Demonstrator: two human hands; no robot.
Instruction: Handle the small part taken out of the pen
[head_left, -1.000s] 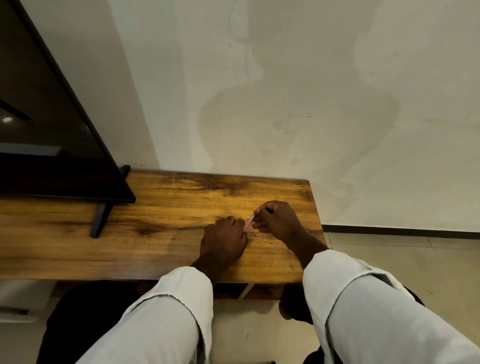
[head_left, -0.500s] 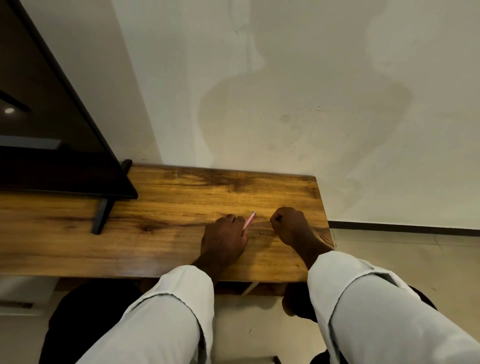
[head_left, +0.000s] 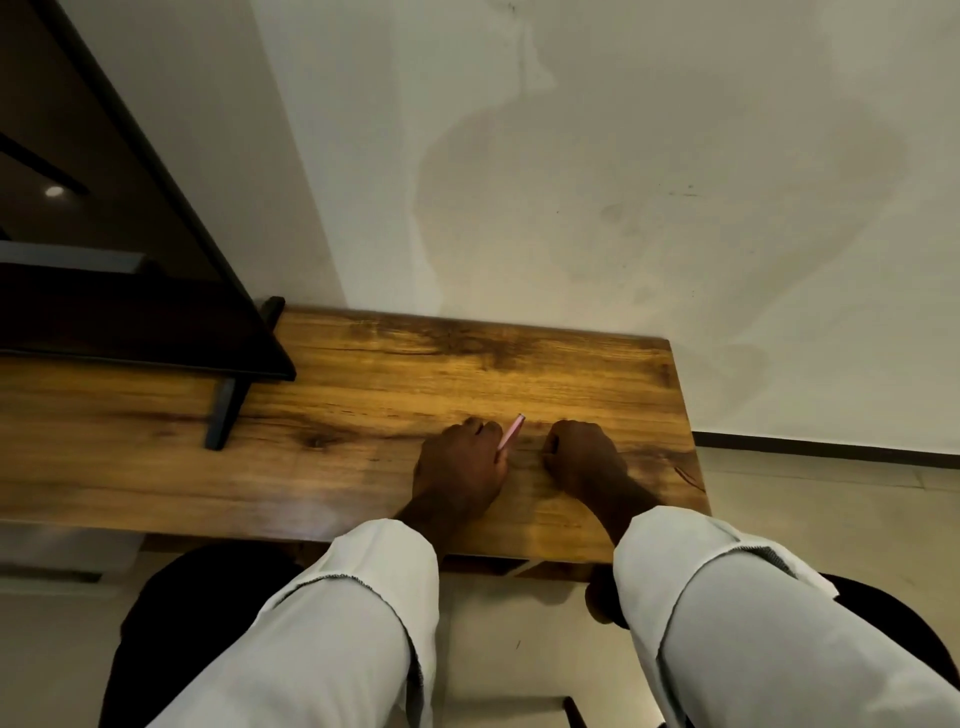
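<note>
Both of my hands rest on a wooden table (head_left: 363, 395) near its right end. My left hand (head_left: 460, 465) is curled and grips a thin pink stick-like object (head_left: 511, 430), which pokes up and to the right from between its fingers. My right hand (head_left: 584, 452) lies a short way to the right of it as a fist on the wood, with its fingers curled under. What that fist may hold is hidden. Both arms wear white sleeves.
A dark flat screen (head_left: 104, 234) on a black stand (head_left: 228, 410) fills the table's left part. A pale stained wall (head_left: 571, 182) rises behind the table. The table's right edge (head_left: 688, 431) borders a tiled floor, and my dark-clothed knees show below.
My right hand has let go of the pink object and moved to the right, closing into a fist on the wood. My left hand keeps the object in its grip.
</note>
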